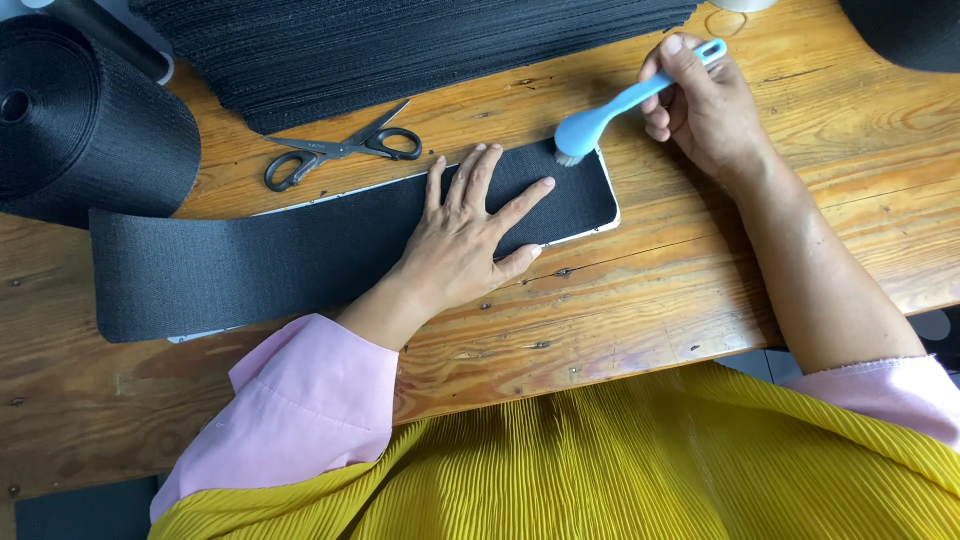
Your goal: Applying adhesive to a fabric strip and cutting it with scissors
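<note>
A long black fabric strip (250,260) lies across the wooden table (640,290) on a thin white template whose edge shows at its right end (612,222). My left hand (465,235) presses flat on the strip, fingers spread. My right hand (705,105) grips a light blue brush (610,110) by its handle. The brush's bristle head touches the strip's upper right corner.
Black-handled scissors (340,150) lie shut just beyond the strip. A stack of black strips (420,50) fills the back of the table. A large roll of black webbing (80,120) sits at the left. More dark material shows at the top right corner (905,30).
</note>
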